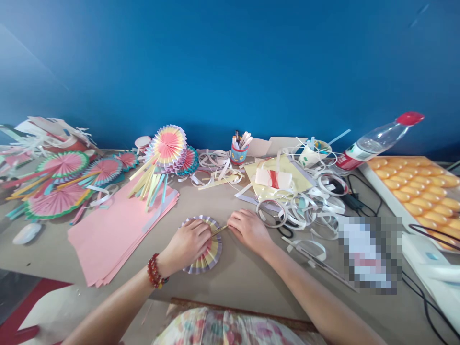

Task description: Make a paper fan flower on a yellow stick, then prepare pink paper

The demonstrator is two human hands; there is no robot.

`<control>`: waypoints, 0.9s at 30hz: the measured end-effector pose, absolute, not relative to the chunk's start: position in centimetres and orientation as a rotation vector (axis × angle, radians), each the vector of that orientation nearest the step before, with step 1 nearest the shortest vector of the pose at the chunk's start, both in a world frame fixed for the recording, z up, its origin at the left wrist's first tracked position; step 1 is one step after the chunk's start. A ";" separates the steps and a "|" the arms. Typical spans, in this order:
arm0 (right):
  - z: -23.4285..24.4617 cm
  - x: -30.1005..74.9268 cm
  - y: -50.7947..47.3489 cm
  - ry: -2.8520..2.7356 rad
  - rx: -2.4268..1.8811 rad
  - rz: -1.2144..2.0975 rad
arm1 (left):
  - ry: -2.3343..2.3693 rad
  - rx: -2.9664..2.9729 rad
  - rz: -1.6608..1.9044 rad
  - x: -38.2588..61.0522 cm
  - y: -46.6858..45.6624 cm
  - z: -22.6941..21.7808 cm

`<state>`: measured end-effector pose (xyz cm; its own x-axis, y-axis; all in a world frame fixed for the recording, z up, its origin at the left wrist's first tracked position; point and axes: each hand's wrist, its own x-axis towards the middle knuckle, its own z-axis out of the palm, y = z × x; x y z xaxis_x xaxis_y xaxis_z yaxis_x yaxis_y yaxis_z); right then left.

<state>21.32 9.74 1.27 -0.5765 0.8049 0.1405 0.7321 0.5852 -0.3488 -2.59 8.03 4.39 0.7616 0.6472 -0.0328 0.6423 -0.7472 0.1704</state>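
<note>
A round pleated paper fan [208, 254], yellow and pink with a purple rim, lies flat on the table in front of me. My left hand [189, 242] rests on top of it with the fingers curled down, pressing it. A thin yellow stick [219, 229] pokes out from the fan's right side. My right hand [247, 230] sits just right of the fan, fingers closed around the end of that stick. A red bead bracelet [155, 271] is on my left wrist.
A stack of pink paper sheets [115, 235] lies to the left. Finished fans on sticks [167, 146] pile up at the back left. White tape backing curls [305, 201], a pen cup [238, 151], a plastic bottle [377, 139] and an orange tray [420, 187] fill the right.
</note>
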 end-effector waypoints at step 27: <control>1.2 21.3 9.8 -2.533 -1.248 0.353 | 1.222 2.733 0.056 -1.9 7.8 4.2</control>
<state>21.33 9.79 1.21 -0.5803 0.7998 0.1535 0.7273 0.5937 -0.3443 -1.94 7.77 4.21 0.6682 0.7435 -0.0260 0.7380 -0.6580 0.1493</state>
